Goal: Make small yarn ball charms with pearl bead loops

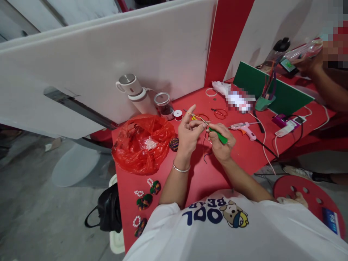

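Both my hands are raised over the red table [244,152]. My left hand [189,132] pinches thin wire or thread near its fingertips, with the index finger stretched up. My right hand [221,143] is closed round a green-handled tool [219,136] whose metal tip points at my left fingers. Dark thread [205,156] dangles below the hands. A silver bangle [181,168] sits on my left wrist.
A red plastic bag [143,143] with white beads lies to the left, beside a white flask [134,92], a jar [164,105] and a thread spool [178,115]. A glue gun [243,128], cables and scissors [220,113] lie right. Beaded ornaments [144,201] line the near edge. Another person's arm [323,85] is far right.
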{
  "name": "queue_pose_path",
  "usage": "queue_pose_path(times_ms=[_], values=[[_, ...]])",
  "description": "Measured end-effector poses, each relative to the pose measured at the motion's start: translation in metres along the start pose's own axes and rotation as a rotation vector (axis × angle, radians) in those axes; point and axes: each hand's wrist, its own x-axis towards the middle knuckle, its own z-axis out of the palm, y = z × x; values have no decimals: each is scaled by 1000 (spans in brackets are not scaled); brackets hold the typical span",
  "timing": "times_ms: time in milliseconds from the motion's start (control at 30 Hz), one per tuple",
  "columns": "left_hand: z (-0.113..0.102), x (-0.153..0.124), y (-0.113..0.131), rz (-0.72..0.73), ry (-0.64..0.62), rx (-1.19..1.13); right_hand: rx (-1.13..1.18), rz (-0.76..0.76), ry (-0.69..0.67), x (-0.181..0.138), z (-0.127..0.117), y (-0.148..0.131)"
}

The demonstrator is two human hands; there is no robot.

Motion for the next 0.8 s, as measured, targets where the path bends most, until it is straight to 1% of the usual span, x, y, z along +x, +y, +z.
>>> queue_pose_path(times_ms=[133,200,333,467,533,667,800], values=[[-1,-2,5,-89,-6,-120,14,-93,6,-2,2,2],[-2,-2,7,-129,-7,-147,22,-114,-5,-3,1,5],[-5,-1,11,-164,7,-145,22,-116,-36,-6,-3,12],[-8,0,16,-198,0,-91,52,-131,-53,-6,-9,17],[-10,0,18,-206,-5,-61,45,-149,-86,-4,-13,19],[-14,0,22,-227,-6,-7,-13,-232,-192,4,-24,24],[-18,0,24,-227,-40,15,-45,-279,-266,9,-35,28]])
